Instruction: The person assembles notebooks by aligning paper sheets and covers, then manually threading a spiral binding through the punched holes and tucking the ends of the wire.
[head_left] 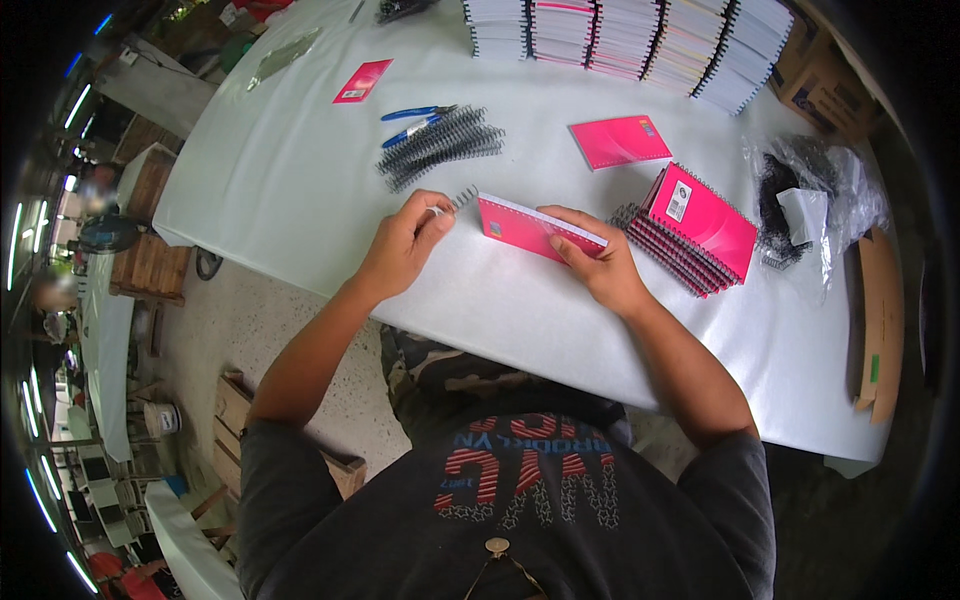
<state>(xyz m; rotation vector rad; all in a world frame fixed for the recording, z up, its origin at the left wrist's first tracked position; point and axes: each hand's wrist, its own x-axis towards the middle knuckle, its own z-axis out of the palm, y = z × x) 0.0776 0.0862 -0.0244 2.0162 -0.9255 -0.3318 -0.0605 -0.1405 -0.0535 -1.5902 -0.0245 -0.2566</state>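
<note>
My right hand (597,262) is closed on a pink notebook (525,228), thumb on its cover and fingers behind. A row of punched holes runs along the notebook's upper edge. Just left of it, my left hand (408,245) pinches a dark spiral binding coil (466,197). The coil's free end points at the notebook's upper left corner; whether they touch I cannot tell. Beyond my left hand lies a heap of loose black coils (440,147) with blue-handled pliers (412,130) beside it. Right of my right hand rests a stack of spiral-bound pink notebooks (702,225).
On the white-covered table (300,190) lie a loose pink notebook (622,142) and a small pink card (363,81). Tall stacks of page blocks (620,40) stand at the back. Clear plastic bags (825,210) with black coils and a cardboard piece (874,330) sit at the right.
</note>
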